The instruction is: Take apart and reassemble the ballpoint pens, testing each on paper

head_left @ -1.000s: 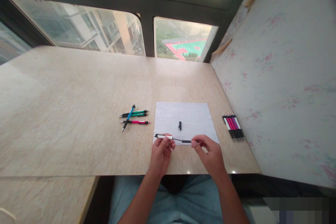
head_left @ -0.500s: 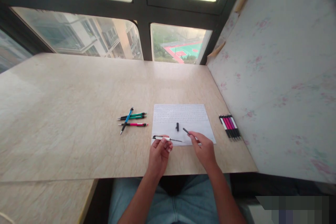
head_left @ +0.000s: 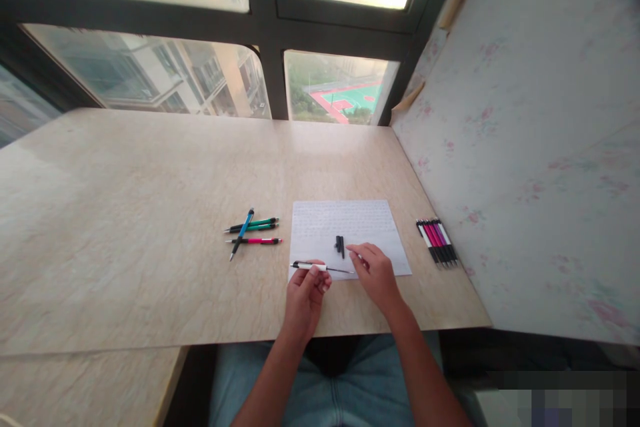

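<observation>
My left hand [head_left: 306,293] pinches a white pen barrel [head_left: 310,266] with its thin refill sticking out to the right, just above the near edge of a written sheet of paper [head_left: 350,223]. My right hand [head_left: 375,273] rests on the sheet, fingers loosely curled, its fingertips right beside two small black pen parts [head_left: 340,245] lying side by side on the paper. Nothing shows in that hand.
Several pens, blue, green and pink [head_left: 251,229], lie crossed left of the sheet. A row of pink, purple and black pens [head_left: 437,242] lies near the floral wall panel [head_left: 525,147] on the right. The beige tabletop [head_left: 150,227] ends at windows behind.
My right hand pulled the black tip piece off the refill, carried it up over the sheet and set it down beside the other black part. The left hand has kept the barrel still.
</observation>
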### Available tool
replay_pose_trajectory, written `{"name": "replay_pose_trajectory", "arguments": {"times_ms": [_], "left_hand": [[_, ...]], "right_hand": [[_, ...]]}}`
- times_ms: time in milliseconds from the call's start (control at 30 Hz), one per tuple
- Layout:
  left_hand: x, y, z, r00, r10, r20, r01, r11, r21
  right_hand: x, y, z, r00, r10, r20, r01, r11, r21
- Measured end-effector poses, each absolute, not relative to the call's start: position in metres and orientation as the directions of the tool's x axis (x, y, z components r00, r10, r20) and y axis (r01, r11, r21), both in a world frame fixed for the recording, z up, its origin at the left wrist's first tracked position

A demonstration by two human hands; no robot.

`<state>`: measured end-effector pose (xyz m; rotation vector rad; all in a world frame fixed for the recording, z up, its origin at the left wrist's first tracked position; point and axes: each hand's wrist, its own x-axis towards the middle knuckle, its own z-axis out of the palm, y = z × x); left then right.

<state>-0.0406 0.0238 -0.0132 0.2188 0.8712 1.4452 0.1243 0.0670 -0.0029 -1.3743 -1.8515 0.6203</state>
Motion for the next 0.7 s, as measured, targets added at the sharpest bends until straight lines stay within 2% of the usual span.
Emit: {"name": "replay_pose_trajectory", "arguments": {"times_ms": [100, 167, 267, 467, 700], "left_hand": [[-0.039, 0.024, -0.012, -0.116, 0.915, -0.386, -0.745, 0.177, 0.644], [-0.038, 0.024, -0.012, -0.120, 0.919, -0.376, -0.728, 0.176, 0.663], [-0.036, 0.023, -0.014, -0.129, 0.929, -0.347, -0.700, 0.163, 0.696], [-0.034, 0.021, -0.016, -0.100, 0.954, -0.283, -0.578, 0.176, 0.797], [-0.035, 0.022, -0.013, -0.013, 0.952, -0.305, -0.608, 0.235, 0.758]], "right_hand": [[0.127, 0.053, 0.011, -0.134, 0.978, 0.159, 0.414, 0.201, -0.888], [0.127, 0.045, 0.019, -0.191, 0.974, 0.124, 0.360, 0.187, -0.914], [0.124, 0.039, 0.026, -0.252, 0.954, 0.161, 0.390, 0.253, -0.886], [0.124, 0.041, 0.028, -0.218, 0.950, 0.222, 0.459, 0.300, -0.836], [0.129, 0.038, 0.024, -0.254, 0.943, 0.214, 0.529, 0.321, -0.786]]}}
